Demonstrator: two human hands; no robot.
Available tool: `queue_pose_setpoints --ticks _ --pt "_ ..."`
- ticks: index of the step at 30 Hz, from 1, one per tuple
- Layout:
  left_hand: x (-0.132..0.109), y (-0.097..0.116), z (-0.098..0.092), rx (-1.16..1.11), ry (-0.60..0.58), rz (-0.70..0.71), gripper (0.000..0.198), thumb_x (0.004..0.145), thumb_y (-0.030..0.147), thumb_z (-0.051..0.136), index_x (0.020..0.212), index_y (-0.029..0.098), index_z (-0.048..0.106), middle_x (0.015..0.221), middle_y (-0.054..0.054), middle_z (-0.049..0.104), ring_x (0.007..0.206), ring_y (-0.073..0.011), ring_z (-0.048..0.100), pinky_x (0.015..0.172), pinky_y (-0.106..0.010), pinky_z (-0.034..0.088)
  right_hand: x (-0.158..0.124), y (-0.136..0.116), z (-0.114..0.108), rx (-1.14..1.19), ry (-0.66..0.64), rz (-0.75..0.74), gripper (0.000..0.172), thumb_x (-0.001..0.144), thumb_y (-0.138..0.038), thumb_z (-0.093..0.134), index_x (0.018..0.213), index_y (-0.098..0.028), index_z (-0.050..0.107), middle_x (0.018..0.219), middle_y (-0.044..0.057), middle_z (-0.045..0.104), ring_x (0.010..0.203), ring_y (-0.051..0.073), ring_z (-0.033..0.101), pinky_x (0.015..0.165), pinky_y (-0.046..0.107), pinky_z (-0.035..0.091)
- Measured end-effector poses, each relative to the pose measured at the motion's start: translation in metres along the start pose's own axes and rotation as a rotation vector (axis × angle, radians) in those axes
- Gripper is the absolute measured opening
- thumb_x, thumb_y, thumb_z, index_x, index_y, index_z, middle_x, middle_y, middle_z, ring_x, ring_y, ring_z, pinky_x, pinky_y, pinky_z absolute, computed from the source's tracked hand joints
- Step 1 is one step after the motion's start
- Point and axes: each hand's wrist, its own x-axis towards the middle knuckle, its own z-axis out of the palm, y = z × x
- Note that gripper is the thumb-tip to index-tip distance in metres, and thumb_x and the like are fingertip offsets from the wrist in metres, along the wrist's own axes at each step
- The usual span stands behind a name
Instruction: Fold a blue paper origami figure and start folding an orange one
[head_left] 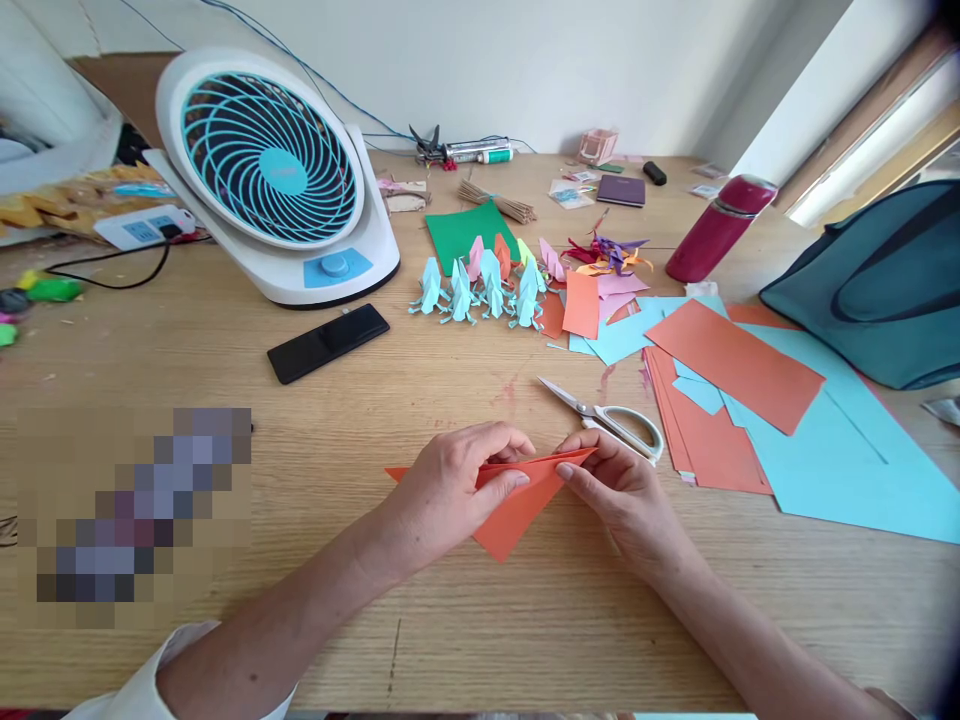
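A sheet of orange paper point(510, 515), folded into a triangle with its point toward me, is held between both hands just over the table. My left hand point(457, 485) closes on its upper edge, thumb in front and fingers behind. At the right corner, my right hand point(619, 490) pinches the paper between thumb and fingers. White-handled scissors point(600, 412) lie right behind my right hand, blades pointing away to the left. Several folded paper figures point(491, 283) in light blue, pink, orange and yellow stand farther back, beside a green sheet point(457, 235).
A white fan point(330, 270) stands at the back left, with a black phone point(328, 343) in front. Orange sheets point(739, 360) and light blue sheets point(847, 450) spread over the right side. Beyond them are a red flask point(712, 235) and a teal bag point(877, 290).
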Motion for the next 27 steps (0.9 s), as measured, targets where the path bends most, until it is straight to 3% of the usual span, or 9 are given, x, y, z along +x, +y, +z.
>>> queue_pose_setpoints --ticks 9,17,27 --pt "-0.001 0.000 -0.001 0.056 0.003 0.024 0.023 0.084 0.006 0.062 0.100 0.022 0.067 0.096 0.003 0.073 0.085 -0.0120 0.067 0.076 -0.022 0.049 0.000 0.003 -0.001 -0.023 0.012 -0.006 0.020 0.079 -0.040 0.078 0.087 -0.024 0.067 0.079 0.001 0.063 0.071 0.015 0.055 0.065 0.026 0.046" --pt "0.009 0.013 -0.001 0.323 -0.083 0.053 0.009 0.090 0.015 0.060 0.086 0.020 0.066 0.083 0.002 0.068 0.077 -0.0136 0.062 0.069 -0.026 0.042 -0.001 0.005 0.000 0.019 0.008 -0.036 0.017 0.081 -0.036 0.078 0.088 -0.025 0.066 0.079 -0.001 0.063 0.071 0.013 0.055 0.065 0.026 0.045" --pt "0.008 0.019 0.005 0.653 -0.083 0.108 0.017 0.093 0.008 0.046 0.085 0.018 0.056 0.084 -0.002 0.063 0.075 -0.0176 0.058 0.070 -0.031 0.042 -0.005 0.010 -0.002 -0.105 -0.027 -0.097 0.021 0.083 -0.040 0.074 0.092 -0.025 0.063 0.083 0.001 0.062 0.073 0.016 0.055 0.066 0.029 0.046"
